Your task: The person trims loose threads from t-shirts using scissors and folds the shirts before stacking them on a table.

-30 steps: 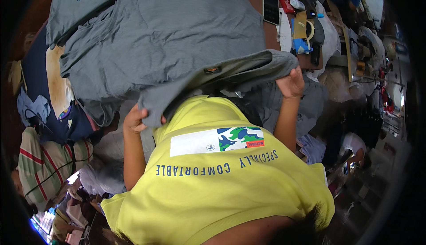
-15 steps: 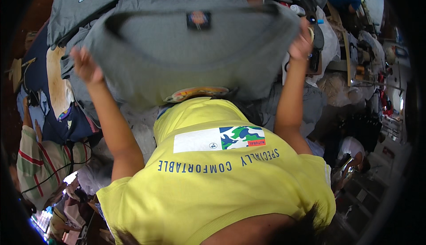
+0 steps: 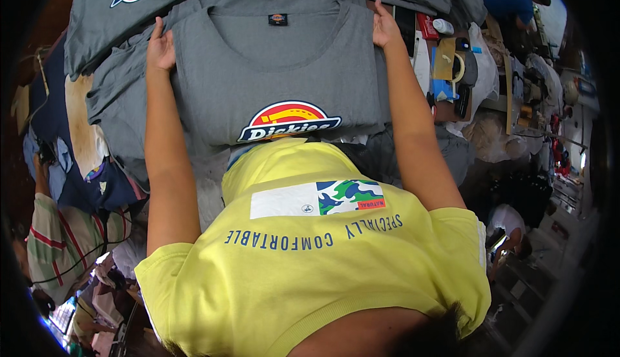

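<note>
A yellow shirt (image 3: 323,253) is being worn on the near side of the gray shirt (image 3: 297,76), which is being supported by other gray garments (image 3: 119,92) lying beneath it. A colored emblem (image 3: 290,121) is being displayed on the gray shirt's near part. Both hands are being held open, fingers extended: the left hand (image 3: 161,50) at the gray shirt's left edge, the right hand (image 3: 385,29) at its right edge. To the gray shirt's right, a tape roll (image 3: 462,66) and a white bottle (image 3: 443,26) are being left lying. A dark label (image 3: 278,19) is being framed by the gray shirt's far neckline.
</note>
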Motion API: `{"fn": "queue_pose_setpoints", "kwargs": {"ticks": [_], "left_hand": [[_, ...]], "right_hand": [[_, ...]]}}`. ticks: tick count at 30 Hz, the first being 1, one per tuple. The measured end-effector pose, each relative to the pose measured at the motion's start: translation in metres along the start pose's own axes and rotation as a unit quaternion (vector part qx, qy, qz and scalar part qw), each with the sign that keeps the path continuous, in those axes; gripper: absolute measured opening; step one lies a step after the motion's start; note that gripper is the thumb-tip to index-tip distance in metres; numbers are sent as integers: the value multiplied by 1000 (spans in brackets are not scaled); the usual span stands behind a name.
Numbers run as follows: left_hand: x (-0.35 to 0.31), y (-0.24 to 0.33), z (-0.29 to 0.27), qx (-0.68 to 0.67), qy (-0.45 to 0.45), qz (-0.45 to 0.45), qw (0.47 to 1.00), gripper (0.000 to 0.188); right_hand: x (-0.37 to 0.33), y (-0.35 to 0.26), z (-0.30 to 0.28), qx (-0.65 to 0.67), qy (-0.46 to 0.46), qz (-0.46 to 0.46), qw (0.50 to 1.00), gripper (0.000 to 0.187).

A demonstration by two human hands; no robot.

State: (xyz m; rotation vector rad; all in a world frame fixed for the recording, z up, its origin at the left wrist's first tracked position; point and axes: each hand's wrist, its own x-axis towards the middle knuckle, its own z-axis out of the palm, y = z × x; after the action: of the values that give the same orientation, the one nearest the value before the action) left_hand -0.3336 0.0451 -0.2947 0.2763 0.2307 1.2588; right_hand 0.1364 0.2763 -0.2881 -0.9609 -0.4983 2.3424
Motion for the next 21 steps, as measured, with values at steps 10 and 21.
{"fn": "queue_pose_setpoints", "kwargs": {"ticks": [10, 21], "left_hand": [[-11, -43, 47, 168, 213, 36, 962, 53], [32, 9, 1, 51, 103, -17, 993, 71]], "right_hand": [[-27, 8, 14, -72, -56, 72, 993, 79], [19, -10, 7, -94, 13, 39, 995, 95]]}}
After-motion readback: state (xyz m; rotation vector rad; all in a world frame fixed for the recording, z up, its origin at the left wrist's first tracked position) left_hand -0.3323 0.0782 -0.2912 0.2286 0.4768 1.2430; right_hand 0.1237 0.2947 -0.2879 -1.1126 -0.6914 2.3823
